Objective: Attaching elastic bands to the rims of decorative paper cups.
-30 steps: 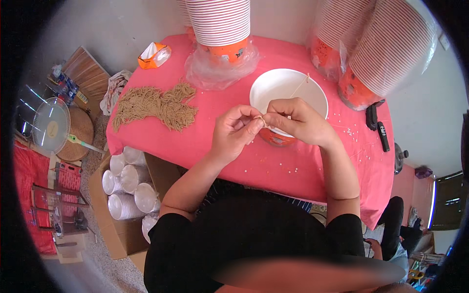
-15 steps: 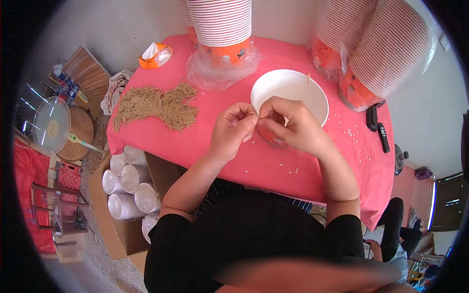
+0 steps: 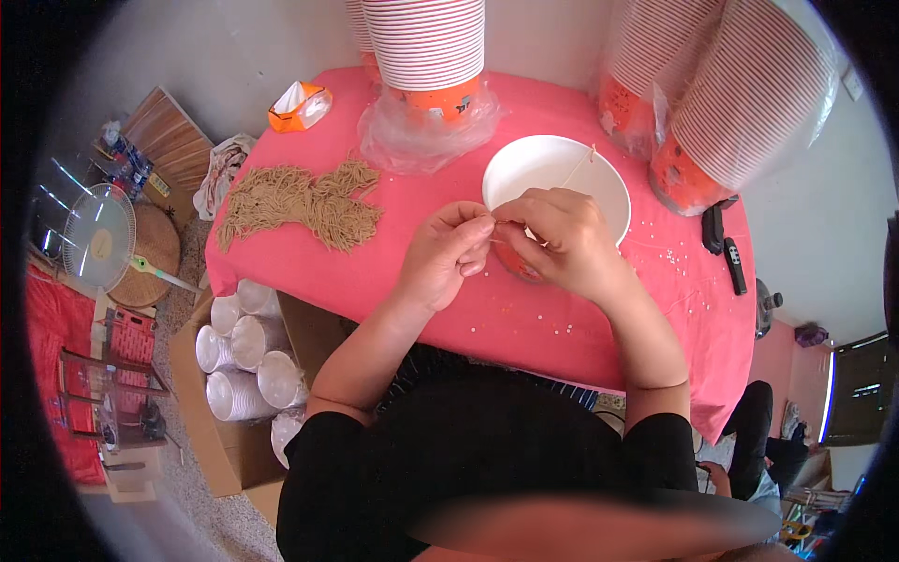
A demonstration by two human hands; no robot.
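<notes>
Both hands — left hand (image 3: 448,255), right hand (image 3: 560,242) — pinch a thin string (image 3: 573,169) at the white paper bowl (image 3: 554,178), seemingly mid-tying — next needs a steady pull.

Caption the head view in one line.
Both hands, left and right, pinch a thin string at a white paper bowl.

The pink-clothed tabletop (image 3: 393,272) carries a white paper bowl (image 3: 552,169), stacked cups (image 3: 426,56), a twine pile (image 3: 300,199), an orange tissue pack (image 3: 298,105) and two black remotes (image 3: 723,239).

Bright even daylight, soft shadows, fisheye bending, dark rim, blurred bottom.
</notes>
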